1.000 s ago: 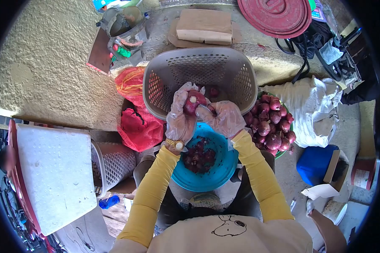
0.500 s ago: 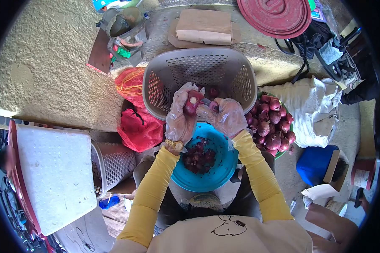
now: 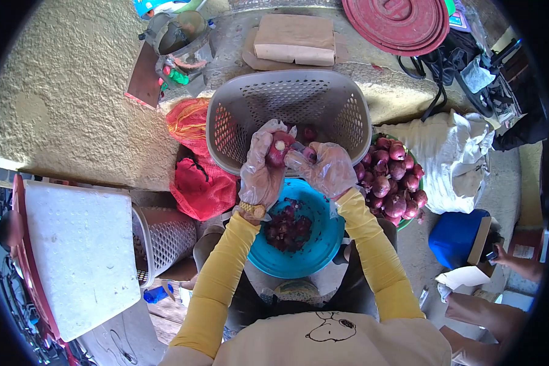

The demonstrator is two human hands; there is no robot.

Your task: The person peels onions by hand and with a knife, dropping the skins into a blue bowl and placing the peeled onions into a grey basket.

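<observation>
My left hand [image 3: 262, 168], in a clear plastic glove, is wrapped round a red onion [image 3: 277, 152] with a pale cut end. Beside it my right hand [image 3: 326, 169], gloved the same way, is closed with its fingers at the onion; a small purple piece shows at them, too small to name surely. Both hands are over the near rim of a grey perforated basket [image 3: 290, 79], where another onion [image 3: 310, 133] lies. Below them a blue basin [image 3: 296, 262] holds dark red onion skins [image 3: 288, 227].
Many red onions [image 3: 395, 177] fill a green container at the right, beside a white sack [image 3: 448, 165]. Red mesh bags [image 3: 204, 189] lie left of the basket. A white foam lid [image 3: 79, 256] is at the left. Another person's hand [image 3: 501, 255] is at the far right.
My hands and the onion have barely moved. At the far right, the other person's arm has reached further in, towards the box by the blue container.
</observation>
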